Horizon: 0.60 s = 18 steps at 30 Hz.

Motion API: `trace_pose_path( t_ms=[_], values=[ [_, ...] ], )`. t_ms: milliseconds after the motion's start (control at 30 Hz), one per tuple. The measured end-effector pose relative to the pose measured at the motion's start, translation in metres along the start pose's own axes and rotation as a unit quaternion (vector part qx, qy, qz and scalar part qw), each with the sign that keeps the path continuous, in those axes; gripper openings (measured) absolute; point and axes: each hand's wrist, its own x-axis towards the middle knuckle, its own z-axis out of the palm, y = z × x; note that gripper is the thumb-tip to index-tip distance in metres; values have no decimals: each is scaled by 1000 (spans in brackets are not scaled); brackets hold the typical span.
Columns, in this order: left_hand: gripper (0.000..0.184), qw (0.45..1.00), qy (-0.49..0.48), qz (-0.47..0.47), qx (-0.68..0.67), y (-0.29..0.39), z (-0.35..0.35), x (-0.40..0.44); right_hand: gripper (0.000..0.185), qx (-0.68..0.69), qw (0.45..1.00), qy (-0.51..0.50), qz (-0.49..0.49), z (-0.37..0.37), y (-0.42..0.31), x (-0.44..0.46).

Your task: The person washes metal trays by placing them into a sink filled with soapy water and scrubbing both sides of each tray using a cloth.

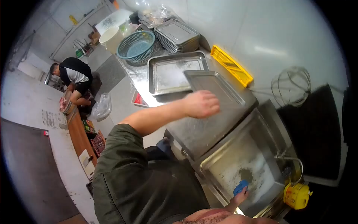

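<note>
My left hand (203, 104) is closed at the near edge of a shallow metal tray (220, 87), which is tilted over the steel counter. Its fingertips are hidden, but the tray appears to be in its grip. Lower down, over the steel sink (209, 164), my right hand (241, 196) is closed round a blue cloth (240, 187). Cloudy, foamy water (257, 168) with dark bits covers the sink floor. A larger rectangular metal tray (173, 72) lies on the counter beyond the tilted one.
Stacked metal trays (177, 31), a blue-green basket (136, 46) and a white bucket (111, 37) stand farther along the counter. A yellow slicer (231, 66) leans by the wall. A yellow container (296, 196) sits beside the sink tap (294, 158). Another person (76, 72) bends over at far left.
</note>
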Motion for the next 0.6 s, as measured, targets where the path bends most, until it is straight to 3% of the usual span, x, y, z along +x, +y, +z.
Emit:
trace_pose_path(
  t_ms=[67,100,133,167,200,267,367,433,500,600],
  values=[
    [19,999,11,-13,51,-35,-9,-3,43,0,999,-3,-36,19,16,21],
    [20,996,50,-74,12,-79,15,-68,44,-67,996,51,-43,0,-45,-35],
    [20,993,70,-77,46,-123,7,-85,45,-50,996,64,-35,50,-70,-63],
    [17,993,55,-58,81,-173,9,-99,46,-41,995,86,-31,81,-91,-83],
    [14,991,47,-64,112,-217,-1,-114,47,-14,999,35,-23,104,-84,-88],
    [12,989,22,-67,132,-286,18,-139,46,-15,997,72,-22,111,-91,-85],
    [23,981,-72,-134,121,-355,42,-172,47,-49,993,109,-14,150,-146,-136],
    [32,969,53,-182,162,-359,36,-188,47,-12,995,95,-13,171,-170,-158],
    [43,931,102,-339,89,-335,38,-224,48,-16,988,152,-11,188,-180,-174],
    [55,820,21,-571,14,-271,42,-298,47,21,983,182,21,183,-171,-180]
  ],
)
